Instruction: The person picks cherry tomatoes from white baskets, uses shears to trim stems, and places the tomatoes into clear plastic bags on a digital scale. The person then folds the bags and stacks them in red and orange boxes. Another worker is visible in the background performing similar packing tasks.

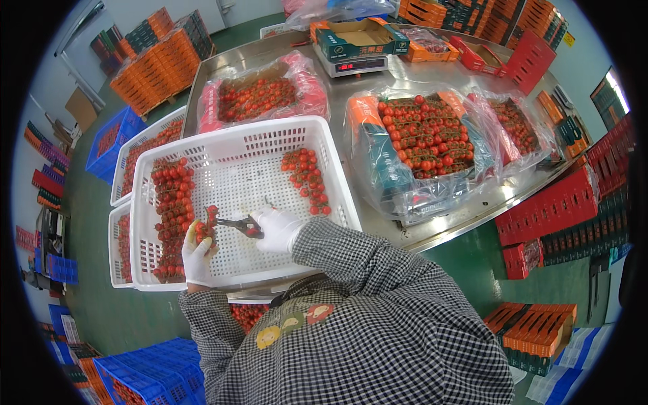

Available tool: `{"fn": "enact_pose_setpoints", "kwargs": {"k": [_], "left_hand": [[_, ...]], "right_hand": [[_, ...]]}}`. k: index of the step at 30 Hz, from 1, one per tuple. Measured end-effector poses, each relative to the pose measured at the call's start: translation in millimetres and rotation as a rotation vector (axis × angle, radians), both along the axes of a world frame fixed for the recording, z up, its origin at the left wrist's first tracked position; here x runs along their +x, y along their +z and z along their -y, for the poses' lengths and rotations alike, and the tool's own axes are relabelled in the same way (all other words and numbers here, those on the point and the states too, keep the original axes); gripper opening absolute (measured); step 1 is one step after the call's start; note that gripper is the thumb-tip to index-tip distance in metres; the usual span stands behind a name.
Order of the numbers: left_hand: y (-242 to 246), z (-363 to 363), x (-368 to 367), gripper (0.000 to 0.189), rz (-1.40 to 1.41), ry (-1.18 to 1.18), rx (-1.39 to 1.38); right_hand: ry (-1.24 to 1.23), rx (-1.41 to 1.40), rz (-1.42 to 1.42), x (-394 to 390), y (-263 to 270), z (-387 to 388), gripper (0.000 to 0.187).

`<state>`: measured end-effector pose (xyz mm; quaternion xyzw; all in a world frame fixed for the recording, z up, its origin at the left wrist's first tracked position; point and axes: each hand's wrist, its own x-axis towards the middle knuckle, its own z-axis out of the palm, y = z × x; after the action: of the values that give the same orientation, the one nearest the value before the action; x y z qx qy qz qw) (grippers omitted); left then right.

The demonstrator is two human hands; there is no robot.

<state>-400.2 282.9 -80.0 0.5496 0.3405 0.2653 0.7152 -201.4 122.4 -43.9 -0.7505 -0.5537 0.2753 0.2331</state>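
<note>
My left hand (198, 260), in a white glove with yellowed fingertips, holds a small truss of cherry tomatoes (204, 230) over a white perforated plastic crate (238, 152). In my gloved right hand (277, 230) is a pair of pruning snips (243, 225), their blades pointing left at the truss. Whether the blades touch a stem is too small to tell. Along the crate's left side lies a long row of tomato trusses (172, 202). A smaller group of trusses (308, 179) rests against its right side. Bits of green stem (268, 201) lie on the crate floor.
Right of the crate, a plastic-lined carton of tomatoes (428, 136) stands on the steel table (349, 93). Another lined carton (258, 98) sits behind the crate. Farther back, a digital scale (354, 66) carries a green carton (354, 38). Blue crates (152, 374) stand on the floor.
</note>
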Motion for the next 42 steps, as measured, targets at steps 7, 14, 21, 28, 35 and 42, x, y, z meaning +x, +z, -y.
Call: {"fn": "enact_pose_setpoints", "kwargs": {"k": [7, 14, 21, 28, 35, 42], "left_hand": [[3.1, 4.9, 4.4, 0.058, -0.014, -0.079, 0.018], [-7.9, -5.3, -2.0, 0.054, -0.097, -0.051, -0.047], [-8.6, -4.0, 2.5, 0.05, 0.222, -0.08, -0.365], [21.3, 85.1, 63.5, 0.06, 0.307, -0.356, -0.342], [55.1, 153.1, 101.0, 0.081, 0.157, -0.601, -0.053], [21.0, 167.8, 101.7, 0.062, 0.032, -0.507, -0.103]], "right_hand": [[-0.041, 0.019, -0.071, -4.7, -20.6, -13.0, 0.04], [-0.166, 0.028, -0.113, 3.5, -83.6, -31.6, 0.039], [-0.182, -0.252, -0.101, 30.5, -116.7, -24.2, 0.062], [-0.252, 0.401, -1.14, 29.9, -48.0, 18.6, 0.06], [-0.53, 0.616, -0.919, 128.9, 14.7, 119.0, 0.03], [-0.897, 0.425, 0.228, 276.6, -2.8, 236.3, 0.05]]}}
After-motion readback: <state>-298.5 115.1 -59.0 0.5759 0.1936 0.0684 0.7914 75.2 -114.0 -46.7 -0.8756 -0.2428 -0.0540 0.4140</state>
